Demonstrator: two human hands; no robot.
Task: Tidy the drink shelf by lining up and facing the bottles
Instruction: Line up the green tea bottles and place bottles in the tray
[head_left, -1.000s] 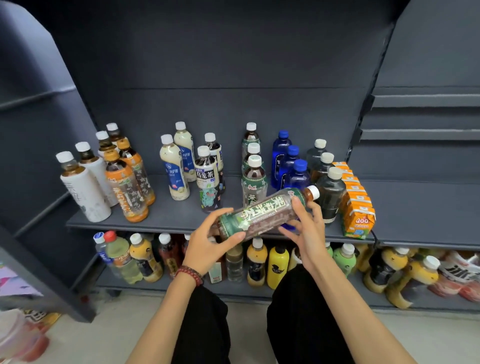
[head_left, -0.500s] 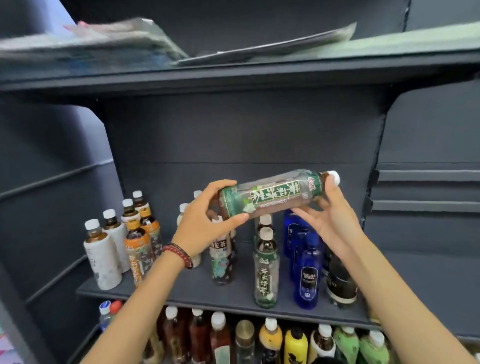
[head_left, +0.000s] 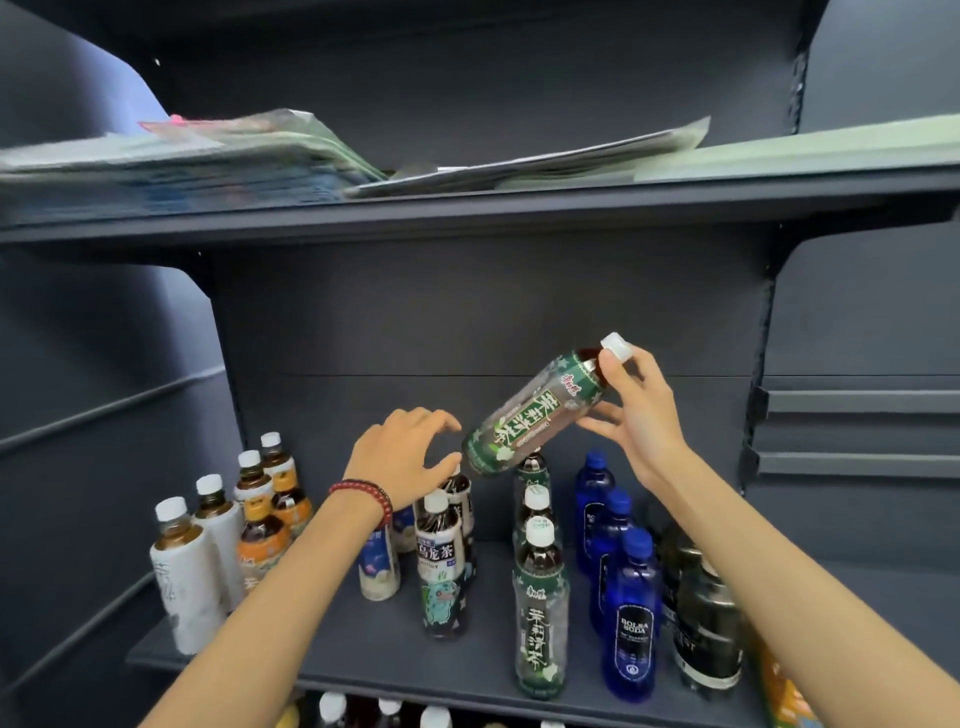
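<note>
A green-labelled tea bottle (head_left: 535, 413) with a white cap hangs tilted in the air above the drink shelf (head_left: 363, 649), cap up and to the right. My right hand (head_left: 639, 410) holds it by the neck and cap. My left hand (head_left: 405, 454) is just left of the bottle's base, fingers spread and off it. Below stands a row of matching green tea bottles (head_left: 540, 613). Blue soda bottles (head_left: 628, 613) line up to their right, and dark tea bottles (head_left: 441, 566) to their left.
White and orange bottles (head_left: 223, 545) stand at the shelf's left end, dark bottles (head_left: 706, 623) at the right. The upper shelf (head_left: 467, 208) carries flat paper stacks. More bottle caps show on the shelf below. Bare shelf lies between the rows.
The bottle has tipped from nearly level to steeply tilted, cap up. My left hand has let go of its base; my right hand has moved up to the neck.
</note>
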